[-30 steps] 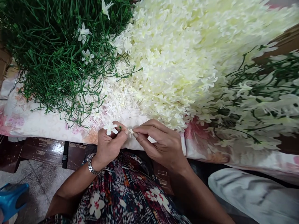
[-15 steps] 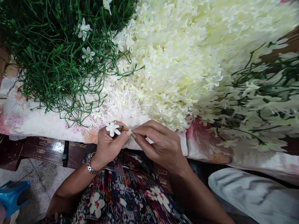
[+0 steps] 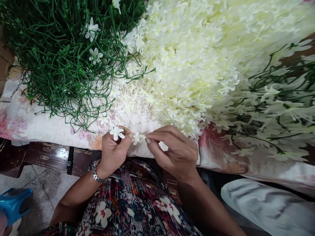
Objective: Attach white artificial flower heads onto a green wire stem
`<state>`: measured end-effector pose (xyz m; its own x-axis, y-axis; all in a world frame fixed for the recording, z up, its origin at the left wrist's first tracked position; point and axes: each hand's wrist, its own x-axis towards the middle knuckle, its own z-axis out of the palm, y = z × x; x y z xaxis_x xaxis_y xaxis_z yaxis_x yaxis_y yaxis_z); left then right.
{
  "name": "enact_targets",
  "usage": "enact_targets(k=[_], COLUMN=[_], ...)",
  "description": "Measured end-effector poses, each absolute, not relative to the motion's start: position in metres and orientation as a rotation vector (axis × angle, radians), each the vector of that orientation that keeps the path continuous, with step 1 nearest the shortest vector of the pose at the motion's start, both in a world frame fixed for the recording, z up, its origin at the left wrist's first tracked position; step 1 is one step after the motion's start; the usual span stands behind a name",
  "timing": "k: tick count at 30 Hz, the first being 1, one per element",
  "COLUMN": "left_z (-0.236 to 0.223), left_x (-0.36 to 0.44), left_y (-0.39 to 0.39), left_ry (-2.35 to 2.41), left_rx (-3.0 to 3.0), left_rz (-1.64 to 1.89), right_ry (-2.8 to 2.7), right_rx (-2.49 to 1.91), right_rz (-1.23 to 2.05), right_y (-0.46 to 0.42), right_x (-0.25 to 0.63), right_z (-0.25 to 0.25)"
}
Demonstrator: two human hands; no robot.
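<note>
White petals, thin and apparently synthetic, showed between the two hands: a small blossom cluster [image 3: 138, 138], hung just above the near edge of the cloth-covered desk [image 3: 49, 129]. Half a second before, the fingertips had met almost end to end and most of this piece was hidden. Now the right hand [image 3: 147, 138] had drawn a little away to its own side, baring the cluster. Reading: the handling had passed from a tight press to an opening-out, the piece kept under control throughout.

Right hand: thumb and forefinger pinched together on the cluster's right end. Left hand [image 3: 128, 133]: curled, thumb down against the forefinger, near the cluster's other end; whether it gripped that end too, could not tell. One open white flower [image 3: 116, 132] stood out from the left fingers, a speck of green beside it, its stem presumably held in the curl. Metal watch [image 3: 94, 172] on that wrist.

Surroundings: green stems [image 3: 61, 65] in a dense tangle far left, two white flowers lying on top and another at the frame's edge. Stringy white pieces [image 3: 130, 100] lay just beyond the hands. Cream blossoms [image 3: 187, 59] heaped beside them; green-stemmed white sprays [image 3: 278, 105] to the right.
</note>
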<state>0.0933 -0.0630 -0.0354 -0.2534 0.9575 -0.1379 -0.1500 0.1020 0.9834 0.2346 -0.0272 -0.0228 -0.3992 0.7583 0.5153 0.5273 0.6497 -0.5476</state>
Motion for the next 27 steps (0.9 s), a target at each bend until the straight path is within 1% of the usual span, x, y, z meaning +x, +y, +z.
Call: enact_targets(k=[4, 6, 7, 9, 13, 15, 16, 18, 20, 23, 27], left_z=[-0.037, -0.037, -0.036, -0.035, -0.031, -0.029, -0.028, -0.026, -0.026, -0.029, -0.036], left_x=[0.087, 0.083, 0.082, 0.081, 0.080, 0.079, 0.078, 0.076, 0.073, 0.072, 0.075], left_y=[-0.064, -0.065, -0.066, -0.067, -0.069, -0.072, -0.073, -0.077, -0.081, -0.086, -0.088], left_ry=[1.381, 1.387, 1.385, 1.367, 1.319, 1.333, 1.362, 1.436, 1.463, 1.330, 1.173], left_rx=[0.922, 0.959, 0.990, 1.076, 1.283, 1.351, 1.357, 1.322, 1.266, 1.082, 0.728], left_rz=[1.428, 1.468, 1.491, 1.525, 1.509, 1.500, 1.512, 1.540, 1.492, 1.379, 1.465], right_ry=[-2.230, -2.294, -2.290, -2.228, -2.125, -2.061, -2.037, -2.040, -2.098, -2.185, -2.249], right_rx=[-1.177, -1.229, -1.226, -1.179, -1.016, -0.954, -0.942, -0.937, -0.905, -0.805, -0.705], right_rz=[-0.105, -0.198, -0.162, 0.067, 0.859, 1.069, 1.081, 0.956, 0.731, 0.429, 0.327], right_y=[-0.017, -0.015, -0.016, -0.019, -0.030, -0.033, -0.034, -0.035, -0.035, -0.037, -0.038], right_x=[0.243, 0.246, 0.246, 0.243, 0.230, 0.224, 0.222, 0.219, 0.216, 0.210, 0.201], right_z=[-0.030, -0.031, -0.030, -0.024, -0.011, -0.008, -0.009, -0.011, -0.015, -0.017, -0.016])
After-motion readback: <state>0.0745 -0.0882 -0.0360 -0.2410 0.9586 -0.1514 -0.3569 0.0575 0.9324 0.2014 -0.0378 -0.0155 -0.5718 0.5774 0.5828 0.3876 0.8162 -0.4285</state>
